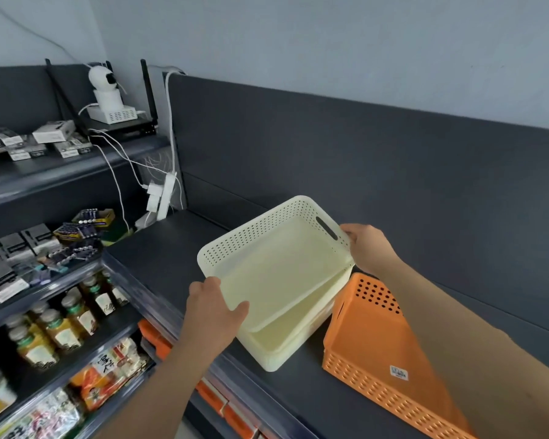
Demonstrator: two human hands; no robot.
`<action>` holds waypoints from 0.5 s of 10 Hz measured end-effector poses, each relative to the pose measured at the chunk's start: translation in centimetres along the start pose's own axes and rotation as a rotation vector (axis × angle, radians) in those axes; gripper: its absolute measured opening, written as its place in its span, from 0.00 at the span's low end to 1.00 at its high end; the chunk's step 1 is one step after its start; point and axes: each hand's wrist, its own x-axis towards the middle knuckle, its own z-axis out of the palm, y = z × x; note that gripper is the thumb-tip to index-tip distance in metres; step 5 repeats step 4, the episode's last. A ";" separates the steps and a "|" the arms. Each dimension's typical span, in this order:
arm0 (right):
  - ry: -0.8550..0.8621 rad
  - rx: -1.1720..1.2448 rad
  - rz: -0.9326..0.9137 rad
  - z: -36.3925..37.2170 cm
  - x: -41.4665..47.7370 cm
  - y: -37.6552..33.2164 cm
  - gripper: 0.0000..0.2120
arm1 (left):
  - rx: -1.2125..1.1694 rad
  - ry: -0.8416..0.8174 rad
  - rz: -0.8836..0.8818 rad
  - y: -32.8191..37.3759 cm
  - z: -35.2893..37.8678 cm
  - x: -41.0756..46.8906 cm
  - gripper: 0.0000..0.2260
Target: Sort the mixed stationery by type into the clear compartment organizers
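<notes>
On the head view, my left grip [214, 307] holds the near rim of a cream basket [276, 248], and my right grip [370, 248] clasps its far corner beside the handle slot. It sits tilted, partly nested in a second cream basket [286, 340] on the dark shelf [159, 258]. An orange basket [371, 331] stands just right of that second one.

Head-worn view, forward and down, close over dark shelf [162, 258]

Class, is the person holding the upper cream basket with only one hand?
No: the left hand grips the upper cream basket at its near edge, the right hand at its far corner.
</notes>
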 end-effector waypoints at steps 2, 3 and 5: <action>-0.035 0.047 0.056 0.2 -2.3 0.9 0.20 | 0.196 0.030 0.062 -0.4 0.6 0.0 0.23; 0.026 0.013 0.095 -0.9 -4.2 1.2 0.19 | 0.189 0.037 0.140 0.5 1.0 0.1 0.23; 0.114 0.051 0.100 -2.2 -6.8 1.7 0.16 | 0.149 0.036 0.236 1.6 1.7 0.1 0.23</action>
